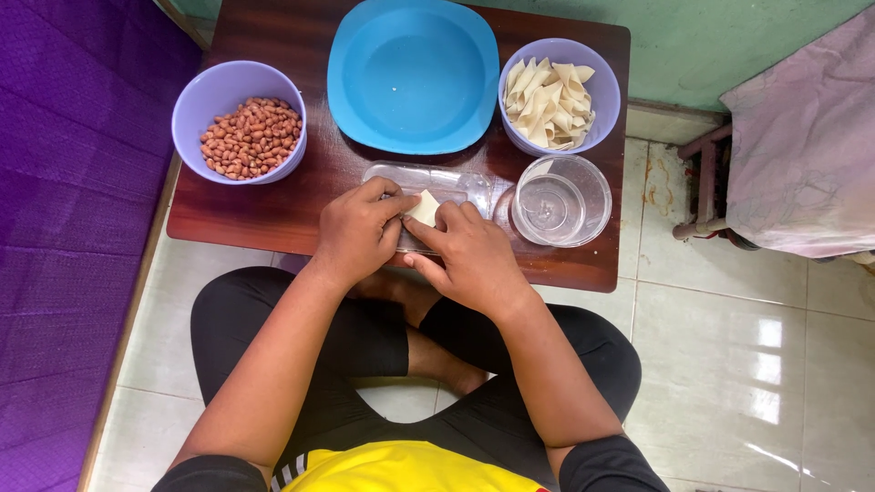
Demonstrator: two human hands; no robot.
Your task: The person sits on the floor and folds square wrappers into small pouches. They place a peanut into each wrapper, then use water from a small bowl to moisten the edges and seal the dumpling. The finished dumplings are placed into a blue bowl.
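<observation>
Crossed legs in black trousers (365, 364) and a yellow shirt (401, 469) fill the bottom of the view, with pale floor tiles (729, 364) to the right of the arms. Both forearms reach up to a dark wooden table (273, 214). On its near edge the left hand (360, 232) and right hand (469, 260) meet, fingertips pinched together on a small pale square of dough (424, 208), so each hand is closed narrowly on it from its own side. Under the fingers lies a clear plastic tray (428, 178), just beyond the knuckles. Right of the right hand, close beside it, stands a clear bowl of water (561, 200). Farther off, up and left of the left hand, a lilac bowl (219, 91) holds red-brown peanuts (251, 137). Straight beyond both hands sits a blue plate (415, 73), and beyond the right hand another lilac bowl (602, 91) is heaped with folded dough pieces (550, 102). A purple mat (64, 210) lies far left.
</observation>
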